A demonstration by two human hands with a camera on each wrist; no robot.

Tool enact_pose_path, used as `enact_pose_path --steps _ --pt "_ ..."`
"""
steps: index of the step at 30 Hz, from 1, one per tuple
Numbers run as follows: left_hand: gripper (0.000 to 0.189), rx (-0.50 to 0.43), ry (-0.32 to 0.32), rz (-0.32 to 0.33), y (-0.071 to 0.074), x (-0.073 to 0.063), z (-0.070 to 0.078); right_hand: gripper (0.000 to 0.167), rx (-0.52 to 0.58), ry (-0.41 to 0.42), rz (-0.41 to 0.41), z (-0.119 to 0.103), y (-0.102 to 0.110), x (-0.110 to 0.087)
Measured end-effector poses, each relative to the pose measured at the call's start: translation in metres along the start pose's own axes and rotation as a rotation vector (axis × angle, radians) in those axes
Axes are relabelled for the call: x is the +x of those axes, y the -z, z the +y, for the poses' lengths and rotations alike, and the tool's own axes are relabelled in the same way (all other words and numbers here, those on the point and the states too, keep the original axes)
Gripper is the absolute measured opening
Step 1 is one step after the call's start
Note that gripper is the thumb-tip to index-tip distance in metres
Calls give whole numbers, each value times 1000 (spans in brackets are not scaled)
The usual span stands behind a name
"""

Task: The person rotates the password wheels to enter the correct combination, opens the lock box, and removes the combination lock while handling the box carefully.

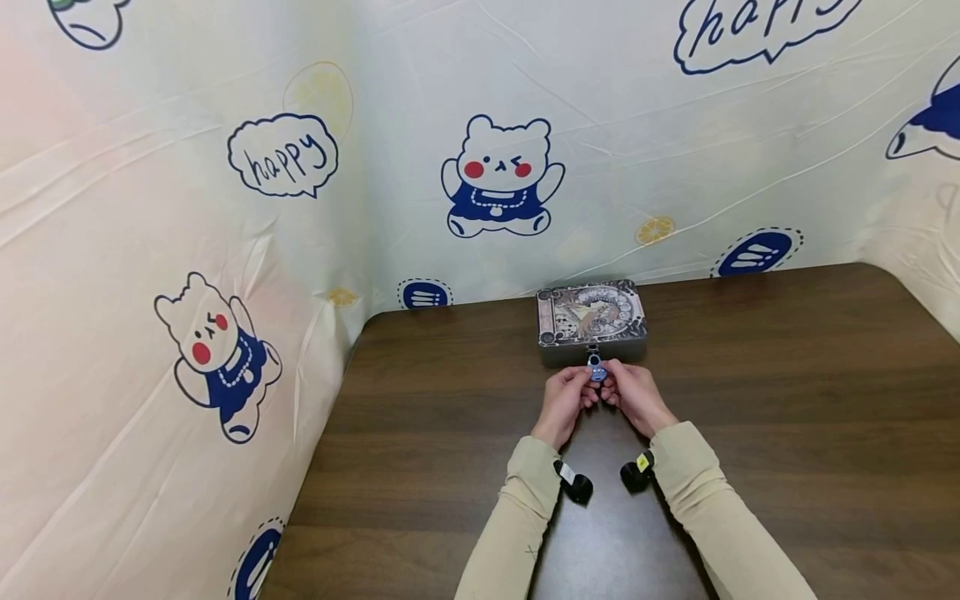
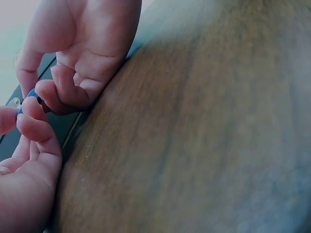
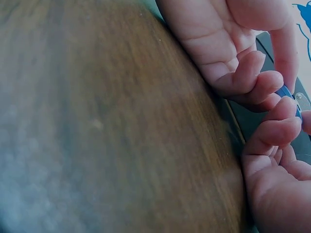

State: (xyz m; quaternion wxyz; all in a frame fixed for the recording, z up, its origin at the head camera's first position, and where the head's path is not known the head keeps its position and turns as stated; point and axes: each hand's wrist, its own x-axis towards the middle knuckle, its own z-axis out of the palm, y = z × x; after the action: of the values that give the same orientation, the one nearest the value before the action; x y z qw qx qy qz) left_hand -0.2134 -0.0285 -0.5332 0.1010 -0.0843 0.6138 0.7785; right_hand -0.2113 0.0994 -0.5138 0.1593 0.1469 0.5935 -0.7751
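At the front of a decorated tin box, a small blue padlock hangs from the metal clasp. My left hand pinches the padlock's left side between thumb and fingertips. From the other side my right hand pinches it too, the fingers of both hands almost meeting below. Only blue edges of the padlock show between the fingertips in the left wrist view. The right wrist view likewise has a blue strip of the padlock, the rest hidden by fingers. The box lid is down.
The box stands at the back edge of a dark wooden table. Behind it and along the left hangs a pale printed curtain with bears and lettering. Small black cameras are strapped at both sleeve cuffs.
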Motion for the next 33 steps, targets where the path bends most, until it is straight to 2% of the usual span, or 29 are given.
enact_pose_path --steps 18,33 --pt "10 -38 -8 -25 1 -1 1 23 -38 9 -14 0 0 3" --pt "12 -45 -13 -21 1 -2 1 20 -53 35 -10 0 -1 -1"
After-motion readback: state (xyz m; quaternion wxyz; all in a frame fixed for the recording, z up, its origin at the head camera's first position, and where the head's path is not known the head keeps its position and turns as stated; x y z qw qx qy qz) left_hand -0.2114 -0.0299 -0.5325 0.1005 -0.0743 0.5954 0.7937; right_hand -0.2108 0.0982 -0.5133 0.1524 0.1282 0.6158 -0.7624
